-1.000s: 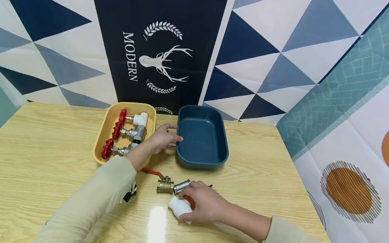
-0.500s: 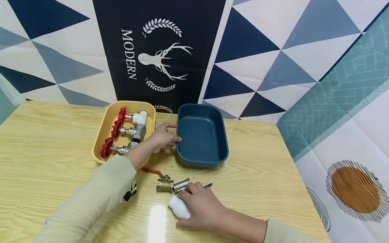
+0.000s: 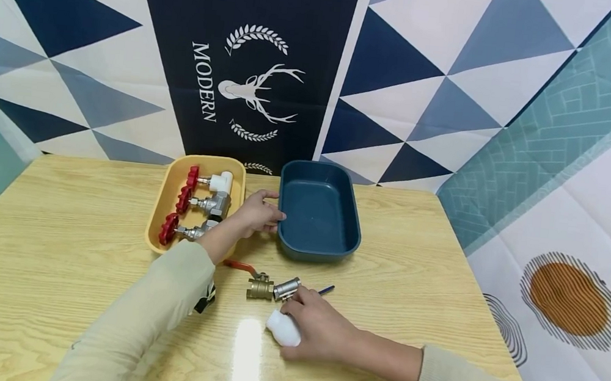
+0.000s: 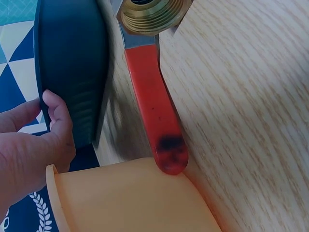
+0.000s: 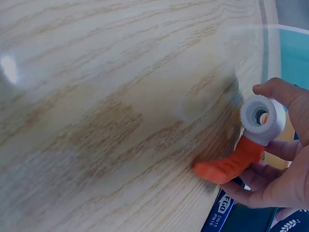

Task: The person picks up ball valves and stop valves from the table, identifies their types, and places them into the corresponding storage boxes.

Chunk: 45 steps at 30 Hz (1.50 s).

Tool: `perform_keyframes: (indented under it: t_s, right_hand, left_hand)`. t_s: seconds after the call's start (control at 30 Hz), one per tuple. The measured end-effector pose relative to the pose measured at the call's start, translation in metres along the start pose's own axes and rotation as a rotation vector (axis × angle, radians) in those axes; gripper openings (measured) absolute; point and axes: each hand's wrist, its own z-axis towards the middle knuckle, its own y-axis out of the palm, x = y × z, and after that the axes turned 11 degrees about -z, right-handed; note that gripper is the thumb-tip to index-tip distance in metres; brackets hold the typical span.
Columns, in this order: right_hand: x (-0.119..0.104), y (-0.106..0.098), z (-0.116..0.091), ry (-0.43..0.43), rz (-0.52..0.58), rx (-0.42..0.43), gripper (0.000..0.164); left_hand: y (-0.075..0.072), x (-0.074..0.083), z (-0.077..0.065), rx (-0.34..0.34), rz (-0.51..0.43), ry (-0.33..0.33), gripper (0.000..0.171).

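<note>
My left hand (image 3: 260,214) pinches the left rim of a dark blue bin (image 3: 312,249); the left wrist view shows fingers on both sides of that rim. My right hand (image 3: 319,330) holds a white plastic ball valve (image 3: 283,328) by its sides, low over the table. Its orange handle (image 5: 231,164) shows in the right wrist view, with fingers behind it, but is hidden in the head view. Just beyond lie a brass ball valve (image 3: 260,289) with a red lever (image 4: 154,101) and a silver valve (image 3: 287,288) with a blue handle (image 3: 326,290), partly covered by the hand.
A yellow bin (image 3: 154,225) stands left of the blue one, holding several valves with red handwheels (image 3: 168,229). My left forearm crosses its front right corner. A patterned cloth wall (image 3: 268,3) rises behind the wooden table (image 3: 53,289).
The right hand has shifted its fingers on the white ball valve, and the orange handle has gone out of sight in the head view. The left hand stays at the blue bin.
</note>
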Motion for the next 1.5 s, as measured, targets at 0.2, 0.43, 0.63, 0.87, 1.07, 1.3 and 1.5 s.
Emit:
perform_keyframes:
  t_s: [0.2,0.43,0.63,0.87,1.07,1.3,1.5]
  right_hand:
    - [0.001,-0.004,0.0,0.012,0.136,0.011,0.05]
    - [0.007,-0.01,0.002,0.006,0.15,0.043,0.047]
    - [0.013,-0.017,0.004,-0.015,0.114,0.08,0.047]
    - [0.02,-0.029,0.007,-0.008,0.098,0.105,0.047]
    - [0.025,-0.035,0.01,0.014,0.083,0.156,0.047]
    - [0.029,-0.04,0.01,0.008,0.071,0.189,0.049]
    - [0.032,-0.044,0.012,0.011,0.058,0.198,0.049]
  left_hand:
    - [-0.001,0.002,-0.003,-0.001,-0.001,0.005,0.063]
    - [0.0,0.002,-0.002,0.004,0.008,-0.003,0.063]
    - [0.001,0.001,-0.001,0.014,0.004,-0.013,0.062]
    - [0.001,0.001,-0.001,0.018,0.004,-0.023,0.062]
    - [0.001,0.002,-0.001,0.02,0.006,-0.025,0.062]
    - [0.0,0.002,0.0,0.022,0.003,-0.022,0.061]
    - [0.001,0.001,-0.002,0.018,0.008,-0.015,0.061]
